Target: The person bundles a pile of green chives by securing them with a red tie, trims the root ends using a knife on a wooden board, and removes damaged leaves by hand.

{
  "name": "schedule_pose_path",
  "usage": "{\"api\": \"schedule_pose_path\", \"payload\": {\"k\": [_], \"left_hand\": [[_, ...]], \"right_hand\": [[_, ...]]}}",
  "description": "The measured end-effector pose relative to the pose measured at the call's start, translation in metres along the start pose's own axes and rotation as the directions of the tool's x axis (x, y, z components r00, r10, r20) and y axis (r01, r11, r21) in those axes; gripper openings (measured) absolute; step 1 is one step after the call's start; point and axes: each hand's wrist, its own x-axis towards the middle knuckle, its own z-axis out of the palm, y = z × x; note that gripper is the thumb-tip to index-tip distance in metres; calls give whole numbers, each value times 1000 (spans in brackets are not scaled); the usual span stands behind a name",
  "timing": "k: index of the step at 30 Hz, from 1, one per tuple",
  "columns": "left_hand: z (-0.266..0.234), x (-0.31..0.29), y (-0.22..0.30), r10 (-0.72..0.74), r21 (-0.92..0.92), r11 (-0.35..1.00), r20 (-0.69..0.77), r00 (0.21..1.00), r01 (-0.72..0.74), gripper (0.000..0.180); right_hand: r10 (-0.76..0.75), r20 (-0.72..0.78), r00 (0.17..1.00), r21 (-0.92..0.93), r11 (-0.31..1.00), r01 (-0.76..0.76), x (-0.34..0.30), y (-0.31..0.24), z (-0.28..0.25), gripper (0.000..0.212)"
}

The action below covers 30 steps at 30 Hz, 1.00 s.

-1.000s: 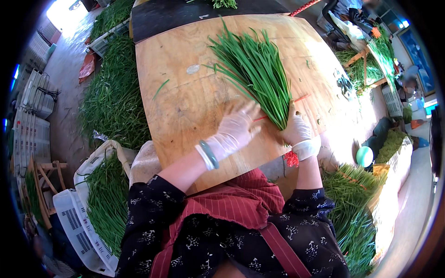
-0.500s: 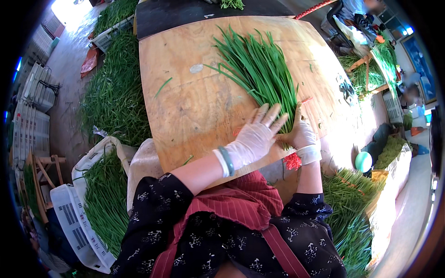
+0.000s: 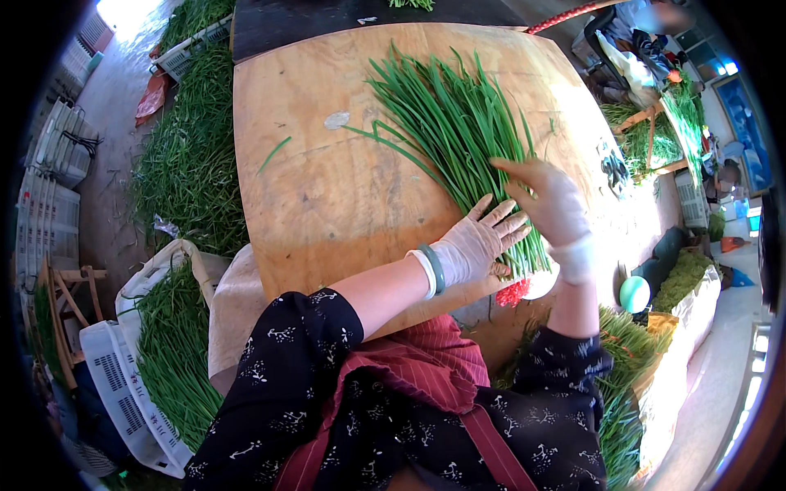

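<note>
A bunch of green garlic chives (image 3: pixel 446 123) lies fanned out on the wooden board (image 3: pixel 319 188), leaf tips toward the far side and stem ends at the near edge. My left hand (image 3: pixel 475 244), in a pale thin glove, rests flat across the lower stems with its fingers spread. Just above the right side of the bunch is my right hand (image 3: pixel 553 204), gloved too. Its index finger stretches left over the leaves, apart from the thumb; the other fingers are partly hidden. Red ties (image 3: pixel 513 292) hang at the board's near edge, beside the stem ends.
A stray leaf (image 3: pixel 274 154) lies on the board's left. Loose chives (image 3: pixel 196 155) are heaped left of the table, with a filled white crate (image 3: pixel 135 393) nearer. More chives (image 3: pixel 626 409) stand at the lower right, near a pale green ball (image 3: pixel 634 294). A person (image 3: pixel 634 33) sits at far right.
My right hand has lifted off the stem ends and moved up over the bunch. My left hand has slid slightly right and nearer, still on the stems.
</note>
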Motion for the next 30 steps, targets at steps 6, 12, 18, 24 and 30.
{"api": "schedule_pose_path", "payload": {"k": [6,12,18,24,30], "left_hand": [[25,4,-4,21,-122,992,-110,994,-35,55],[43,3,-5,62,-85,992,-280,958,-89,54],[41,1,-6,67,-185,976,-257,964,-117,55],[24,-4,-4,-1,-39,999,-63,998,-2,49],[18,-5,-5,13,-45,999,24,1000,-12,48]], "right_hand": [[-104,31,994,-283,953,108,90,-27,82,22],[152,26,988,-297,945,-138,99,-16,109,22],[248,-58,967,-116,960,-253,98,-12,113,16],[334,-2,943,175,928,-329,92,7,119,19],[345,143,928,187,911,-368,90,-13,78,21]]}}
